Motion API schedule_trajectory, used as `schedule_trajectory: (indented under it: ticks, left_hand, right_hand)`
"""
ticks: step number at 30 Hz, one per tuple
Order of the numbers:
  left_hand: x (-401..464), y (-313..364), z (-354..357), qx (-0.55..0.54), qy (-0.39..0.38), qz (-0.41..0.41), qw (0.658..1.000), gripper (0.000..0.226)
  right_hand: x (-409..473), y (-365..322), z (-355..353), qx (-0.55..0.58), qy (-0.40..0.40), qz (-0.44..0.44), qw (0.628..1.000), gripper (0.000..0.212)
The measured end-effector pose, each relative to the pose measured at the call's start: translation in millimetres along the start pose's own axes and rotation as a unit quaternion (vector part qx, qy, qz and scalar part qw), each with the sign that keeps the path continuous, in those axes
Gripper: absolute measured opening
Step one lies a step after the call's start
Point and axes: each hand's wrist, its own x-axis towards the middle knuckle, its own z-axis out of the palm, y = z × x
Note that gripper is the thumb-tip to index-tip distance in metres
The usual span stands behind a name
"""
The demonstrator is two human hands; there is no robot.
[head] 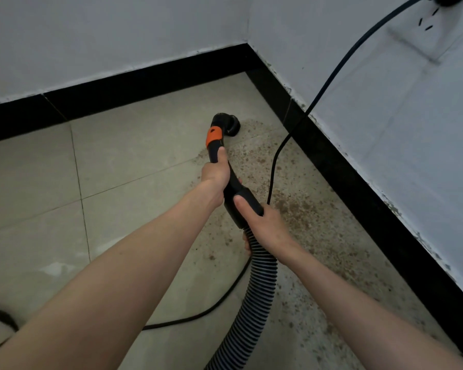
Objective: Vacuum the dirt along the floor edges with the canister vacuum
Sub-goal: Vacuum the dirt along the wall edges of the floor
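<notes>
I hold the black vacuum wand (233, 182) with both hands. My left hand (215, 174) grips it just below the orange collar (213, 136), thumb laid along the tube. My right hand (265, 222) grips the wider black cuff where the ribbed grey hose (254, 295) joins. The round black brush nozzle (229, 125) sits on the tiled floor near the room corner. Brown dirt (294, 206) is scattered along the right-hand floor edge, from the nozzle back toward me beside the black baseboard (358, 193).
A black power cord (329, 76) runs from a wall plug (444, 0) at top right down to the floor, passes close to my right hand and loops across the tiles at lower left. White walls meet in a corner (247, 44).
</notes>
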Motion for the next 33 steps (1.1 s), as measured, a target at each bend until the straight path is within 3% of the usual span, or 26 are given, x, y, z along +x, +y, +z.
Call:
schedule_trajectory:
  ticks: [13, 23, 28, 33]
  left_hand:
    - [16, 7, 49, 0.036, -0.082, 0.008, 0.996, 0.052]
    - [25, 16, 42, 0.053, -0.090, 0.007, 0.994, 0.046]
    - [28, 22, 29, 0.055, -0.081, 0.012, 0.995, 0.049]
    - [24, 21, -8, 0.037, -0.015, 0.041, 0.998, 0.047]
  right_hand:
    - [17, 12, -17, 0.023, 0.085, 0.033, 0.996, 0.056]
    - [29, 4, -7, 0.030, 0.085, 0.020, 0.996, 0.057]
    - [31, -4, 0, 0.058, 0.030, 0.011, 0.998, 0.053]
    - [27, -15, 11, 0.037, -0.050, 0.001, 0.998, 0.059]
